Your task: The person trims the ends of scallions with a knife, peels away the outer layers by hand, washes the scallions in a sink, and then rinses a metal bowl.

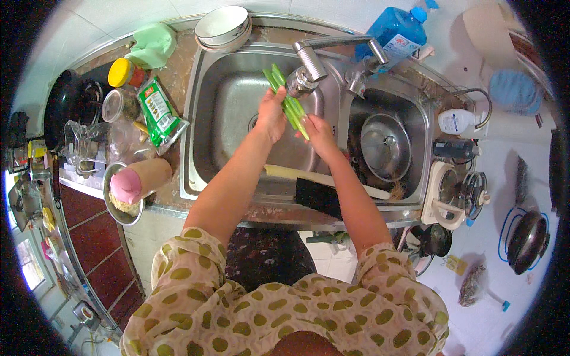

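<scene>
Several long green stalks (290, 106), perhaps celery or scallion, lie slanted between my hands above the large steel sink basin (222, 111). My left hand (272, 112) is closed around their upper part, with the tips sticking out beyond the fingers. At the lower end, the fingers of my right hand (319, 131) pinch the stalks. The faucet head (307, 73) hangs just beyond the stalks, at the upper right of my left hand. Whether water runs is unclear.
A pale stick-like vegetable or handle (303, 173) and a black block (317, 196) lie at the sink's front edge. The smaller basin holds a metal bowl (385, 147). White bowls (221, 26) and a blue jug (396, 40) stand behind. A green packet (156, 113) lies left.
</scene>
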Tool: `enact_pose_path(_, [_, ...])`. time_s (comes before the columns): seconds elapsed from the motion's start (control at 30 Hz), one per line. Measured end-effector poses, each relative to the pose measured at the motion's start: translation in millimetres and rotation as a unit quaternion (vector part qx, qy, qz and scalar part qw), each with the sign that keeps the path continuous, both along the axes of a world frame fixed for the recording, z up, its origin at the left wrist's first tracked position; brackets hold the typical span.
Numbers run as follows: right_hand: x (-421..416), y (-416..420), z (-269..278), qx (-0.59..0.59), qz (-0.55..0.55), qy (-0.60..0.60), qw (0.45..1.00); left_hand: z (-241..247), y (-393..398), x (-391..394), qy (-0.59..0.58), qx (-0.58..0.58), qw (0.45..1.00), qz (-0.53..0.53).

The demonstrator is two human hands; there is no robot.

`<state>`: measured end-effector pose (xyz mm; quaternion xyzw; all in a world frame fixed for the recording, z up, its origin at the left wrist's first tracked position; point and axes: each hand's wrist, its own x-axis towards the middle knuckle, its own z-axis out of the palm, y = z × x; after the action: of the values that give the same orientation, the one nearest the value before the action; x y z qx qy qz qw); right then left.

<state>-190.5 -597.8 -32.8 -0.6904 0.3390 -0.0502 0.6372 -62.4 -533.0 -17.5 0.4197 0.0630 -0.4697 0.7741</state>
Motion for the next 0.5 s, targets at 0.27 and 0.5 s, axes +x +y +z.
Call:
enact_pose_path(0.27, [-31.3, -1.5, 8.1, -0.071, 0.064, 0.001, 0.995, 1.0, -10.6, -14.9, 0.045, -0.026, 0.999, 0.001])
enact_pose_path(0.5, [-37.3, -8.6, -19.3, -0.170, 0.053, -0.046, 0.983, -10.6, -18.4, -15.2, -0.159, 0.045, 0.986, -0.018])
